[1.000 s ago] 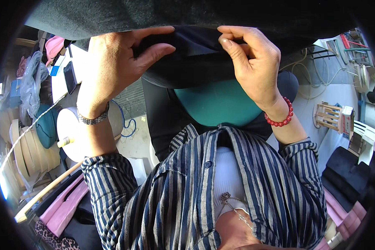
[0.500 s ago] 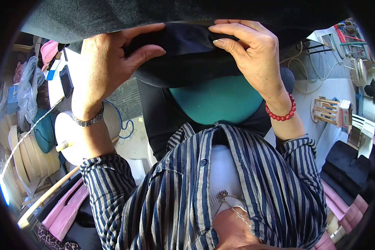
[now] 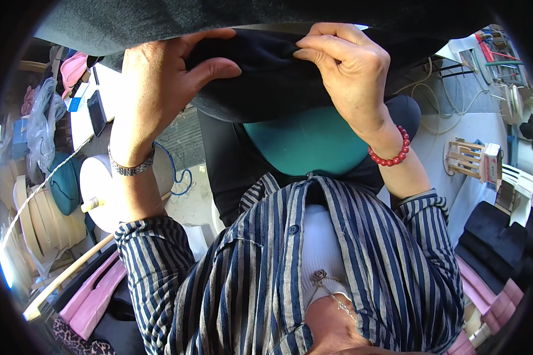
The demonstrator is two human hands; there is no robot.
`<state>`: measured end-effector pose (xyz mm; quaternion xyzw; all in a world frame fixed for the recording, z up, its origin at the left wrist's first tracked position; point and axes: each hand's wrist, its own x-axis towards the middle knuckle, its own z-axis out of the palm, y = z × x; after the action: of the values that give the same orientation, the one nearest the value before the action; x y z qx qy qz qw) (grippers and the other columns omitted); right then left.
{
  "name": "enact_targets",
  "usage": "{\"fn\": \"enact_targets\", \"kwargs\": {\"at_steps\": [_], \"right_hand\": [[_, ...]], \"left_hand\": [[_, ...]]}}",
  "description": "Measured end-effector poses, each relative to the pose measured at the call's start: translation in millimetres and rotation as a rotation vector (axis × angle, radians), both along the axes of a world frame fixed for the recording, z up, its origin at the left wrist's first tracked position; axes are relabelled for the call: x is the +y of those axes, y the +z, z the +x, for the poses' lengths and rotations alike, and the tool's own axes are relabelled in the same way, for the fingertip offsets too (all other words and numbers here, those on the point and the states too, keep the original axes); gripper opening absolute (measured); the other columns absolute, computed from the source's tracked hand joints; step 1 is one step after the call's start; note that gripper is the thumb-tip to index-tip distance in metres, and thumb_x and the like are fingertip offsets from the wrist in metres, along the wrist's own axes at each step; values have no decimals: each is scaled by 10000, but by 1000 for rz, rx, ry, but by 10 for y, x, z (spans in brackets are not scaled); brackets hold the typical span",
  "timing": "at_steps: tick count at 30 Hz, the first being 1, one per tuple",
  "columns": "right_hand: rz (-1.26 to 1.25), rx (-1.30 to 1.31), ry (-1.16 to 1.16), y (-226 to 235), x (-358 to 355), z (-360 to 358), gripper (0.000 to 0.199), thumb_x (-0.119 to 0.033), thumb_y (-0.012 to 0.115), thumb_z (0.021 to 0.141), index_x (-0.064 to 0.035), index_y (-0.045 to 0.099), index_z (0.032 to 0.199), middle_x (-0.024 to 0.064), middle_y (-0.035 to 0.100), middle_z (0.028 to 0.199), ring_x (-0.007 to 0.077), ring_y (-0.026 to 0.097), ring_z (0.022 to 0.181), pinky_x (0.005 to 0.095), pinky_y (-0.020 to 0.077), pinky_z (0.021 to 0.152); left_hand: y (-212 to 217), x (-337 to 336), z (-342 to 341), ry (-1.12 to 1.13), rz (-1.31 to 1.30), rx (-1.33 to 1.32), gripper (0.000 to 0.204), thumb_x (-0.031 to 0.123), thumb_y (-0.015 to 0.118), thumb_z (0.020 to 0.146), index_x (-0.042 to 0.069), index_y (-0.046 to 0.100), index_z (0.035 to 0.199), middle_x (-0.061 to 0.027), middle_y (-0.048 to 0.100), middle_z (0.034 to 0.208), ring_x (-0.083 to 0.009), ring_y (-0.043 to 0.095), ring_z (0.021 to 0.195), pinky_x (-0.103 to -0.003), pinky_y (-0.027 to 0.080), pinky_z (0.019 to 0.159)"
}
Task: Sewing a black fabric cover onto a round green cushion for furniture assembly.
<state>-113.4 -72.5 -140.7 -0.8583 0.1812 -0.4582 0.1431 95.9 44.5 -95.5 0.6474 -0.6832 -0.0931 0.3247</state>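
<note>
Black fabric (image 3: 254,89) with a fuzzy surface spreads across the top of the head view and hangs down over my lap. My right hand (image 3: 352,68) pinches a fold of it between thumb and fingers. My left hand (image 3: 160,89) lies against the fabric on the other side, its thumb and forefinger stretched out and well apart. The remaining left fingers are hidden. A patterned bracelet circles my left wrist, and red beads circle the right one. Between the hands the cloth looks wrinkled and dark.
A green seat (image 3: 308,142) shows below the cloth. At left are a white spool (image 3: 98,183), rolls of pale strip (image 3: 44,222), a phone (image 3: 96,112) and pink pieces (image 3: 92,302). A small wooden rack (image 3: 465,160) and black pieces (image 3: 494,231) are on the right.
My right fingers have closed from a looser grip into a tight pinch, and that hand has shifted slightly left. The fabric between the hands has bunched. My left hand has barely moved.
</note>
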Motion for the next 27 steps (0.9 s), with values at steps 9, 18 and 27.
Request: {"fn": "enact_targets", "kwargs": {"at_steps": [9, 18, 27], "right_hand": [[-36, -157, 41, -103, -26, 33, 99, 15, 747, 728, 6, 715, 821, 96, 664, 834, 172, 660, 697, 226, 573, 631], [-75, -177, -20, -105, -13, 32, 123, -6, 765, 726, -3, 721, 842, 82, 664, 833, 135, 631, 661, 175, 516, 559], [-6, -170, -40, -78, 36, 39, 132, -2, 762, 729, -7, 724, 855, 82, 668, 842, 128, 631, 675, 168, 509, 567]], "left_hand": [[-15, -36, 9, 41, -5, -60, 248, 115, 751, 756, 56, 696, 990, -53, 699, 857, -151, 673, 827, -257, 530, 749], [-17, -38, 55, 6, -138, -90, 171, 223, 716, 797, 91, 715, 906, -87, 704, 828, -205, 684, 731, -276, 541, 656], [2, -13, 157, -60, -142, -169, 250, 290, 660, 847, 110, 704, 1014, -83, 705, 847, -236, 682, 731, -271, 541, 649]]}}
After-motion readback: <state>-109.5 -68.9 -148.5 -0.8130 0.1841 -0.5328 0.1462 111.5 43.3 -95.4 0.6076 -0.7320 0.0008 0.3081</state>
